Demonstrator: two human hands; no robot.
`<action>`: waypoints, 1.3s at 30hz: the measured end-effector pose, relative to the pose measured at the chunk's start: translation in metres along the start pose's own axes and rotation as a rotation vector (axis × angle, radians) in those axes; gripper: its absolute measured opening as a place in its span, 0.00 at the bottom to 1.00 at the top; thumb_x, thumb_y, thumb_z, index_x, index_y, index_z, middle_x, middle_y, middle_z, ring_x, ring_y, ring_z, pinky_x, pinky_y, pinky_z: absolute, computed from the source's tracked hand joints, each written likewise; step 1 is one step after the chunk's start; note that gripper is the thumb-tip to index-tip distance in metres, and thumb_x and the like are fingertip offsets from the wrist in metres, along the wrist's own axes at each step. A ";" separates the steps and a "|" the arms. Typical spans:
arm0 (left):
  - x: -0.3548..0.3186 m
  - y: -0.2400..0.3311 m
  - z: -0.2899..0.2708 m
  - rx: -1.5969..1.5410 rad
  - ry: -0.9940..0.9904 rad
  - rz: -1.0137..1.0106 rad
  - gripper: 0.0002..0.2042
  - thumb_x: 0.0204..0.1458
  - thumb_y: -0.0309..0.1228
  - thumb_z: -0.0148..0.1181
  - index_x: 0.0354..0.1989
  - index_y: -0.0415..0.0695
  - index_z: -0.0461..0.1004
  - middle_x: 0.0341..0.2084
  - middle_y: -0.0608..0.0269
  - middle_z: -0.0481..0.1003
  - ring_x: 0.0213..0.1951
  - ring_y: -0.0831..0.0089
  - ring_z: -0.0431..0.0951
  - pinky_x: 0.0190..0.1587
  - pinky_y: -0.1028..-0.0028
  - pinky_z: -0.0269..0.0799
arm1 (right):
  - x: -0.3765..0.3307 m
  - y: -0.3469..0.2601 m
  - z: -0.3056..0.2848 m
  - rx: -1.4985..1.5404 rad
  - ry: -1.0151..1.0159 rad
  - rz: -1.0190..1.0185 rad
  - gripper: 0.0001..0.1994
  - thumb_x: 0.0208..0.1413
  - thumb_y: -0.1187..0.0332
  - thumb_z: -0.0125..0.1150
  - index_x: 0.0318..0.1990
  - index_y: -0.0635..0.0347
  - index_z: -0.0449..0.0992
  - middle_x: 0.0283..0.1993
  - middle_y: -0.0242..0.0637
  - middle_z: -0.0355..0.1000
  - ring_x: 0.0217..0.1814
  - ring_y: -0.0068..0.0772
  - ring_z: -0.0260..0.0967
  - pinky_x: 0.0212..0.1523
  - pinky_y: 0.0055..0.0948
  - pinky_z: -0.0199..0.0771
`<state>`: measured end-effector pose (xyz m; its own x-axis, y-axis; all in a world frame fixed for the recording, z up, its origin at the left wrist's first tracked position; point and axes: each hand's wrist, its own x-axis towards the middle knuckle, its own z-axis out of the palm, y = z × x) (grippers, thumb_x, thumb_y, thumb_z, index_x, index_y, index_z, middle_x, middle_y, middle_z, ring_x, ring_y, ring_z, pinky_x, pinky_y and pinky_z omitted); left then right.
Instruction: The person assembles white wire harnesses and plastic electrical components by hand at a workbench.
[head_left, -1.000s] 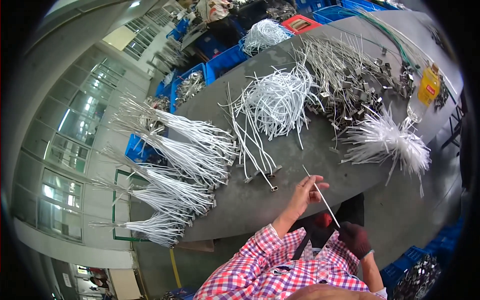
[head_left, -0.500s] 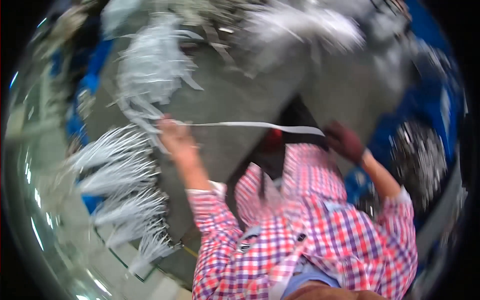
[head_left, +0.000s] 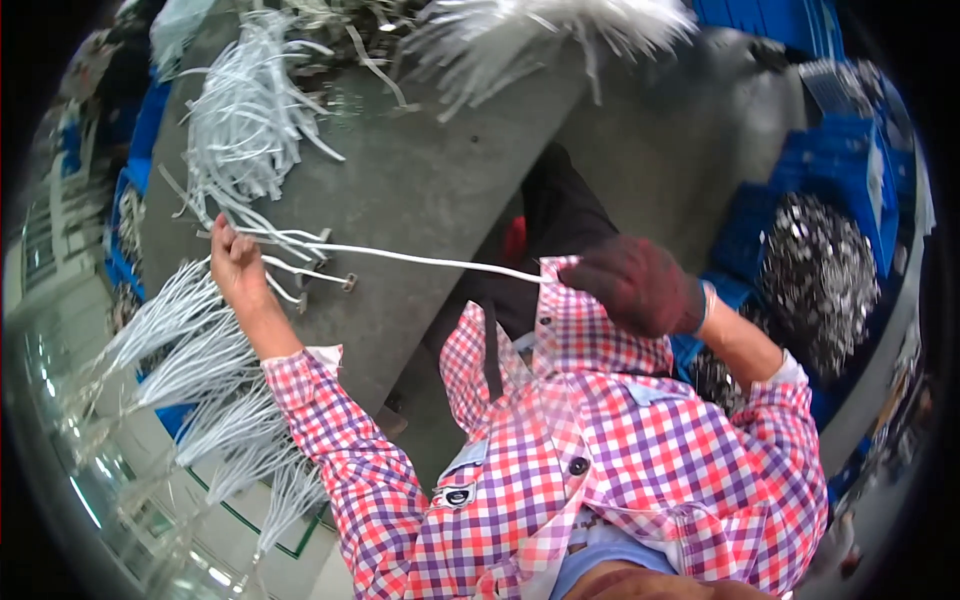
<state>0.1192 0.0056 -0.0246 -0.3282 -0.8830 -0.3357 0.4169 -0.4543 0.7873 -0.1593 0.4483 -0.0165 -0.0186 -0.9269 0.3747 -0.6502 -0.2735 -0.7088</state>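
A thin white cord (head_left: 430,262) runs across between my hands, almost straight. My bare left hand (head_left: 238,262), fingers closed, grips its left part beside other white strands at the table edge. At the cord's other end, my right hand (head_left: 635,287) wears a dark red and black glove and is closed round the tip, which its fingers hide. Short cord ends with small metal pieces (head_left: 348,283) lie just right of my left hand. Beyond that hand, a loose heap of white cords (head_left: 245,115) spreads over the grey table (head_left: 420,170).
Bundles of white cords (head_left: 215,360) hang over the table's left side. Another white bundle (head_left: 550,35) lies at the far edge. To the right, blue bins (head_left: 820,165) hold many shiny metal parts (head_left: 820,280). My dark-trousered leg (head_left: 570,205) is beside the table.
The whole view has shifted and is sharper. My left hand sits further left, by the hanging bundles. My right hand has come closer to my shirt front, and the cord remains stretched between them.
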 end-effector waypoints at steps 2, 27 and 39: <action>0.009 0.013 0.009 0.091 -0.130 0.050 0.11 0.57 0.27 0.52 0.46 0.36 0.66 0.17 0.73 0.57 0.15 0.85 0.52 0.20 0.82 0.53 | 0.009 0.001 0.006 -0.162 -0.213 -0.025 0.21 0.38 0.79 0.54 0.46 0.64 0.71 0.34 0.43 0.72 0.31 0.45 0.70 0.29 0.38 0.70; 0.002 -0.076 0.066 1.532 0.101 0.577 0.16 0.49 0.34 0.59 0.44 0.36 0.73 0.30 0.50 0.76 0.34 0.58 0.75 0.39 0.64 0.68 | 0.226 0.096 0.077 -0.240 0.273 0.698 0.13 0.53 0.66 0.51 0.47 0.52 0.65 0.33 0.51 0.72 0.36 0.56 0.70 0.34 0.47 0.69; -0.045 -0.146 0.112 0.679 -0.315 -0.242 0.11 0.54 0.28 0.55 0.44 0.39 0.72 0.29 0.67 0.74 0.31 0.76 0.77 0.34 0.78 0.74 | -0.031 -0.012 0.008 0.193 0.124 0.880 0.16 0.52 0.74 0.56 0.50 0.61 0.70 0.30 0.47 0.71 0.27 0.41 0.71 0.28 0.31 0.70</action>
<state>-0.0222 0.1246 -0.0665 -0.6113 -0.6471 -0.4556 -0.2729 -0.3681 0.8889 -0.1451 0.4782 -0.0242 -0.5373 -0.7900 -0.2954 -0.2245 0.4716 -0.8527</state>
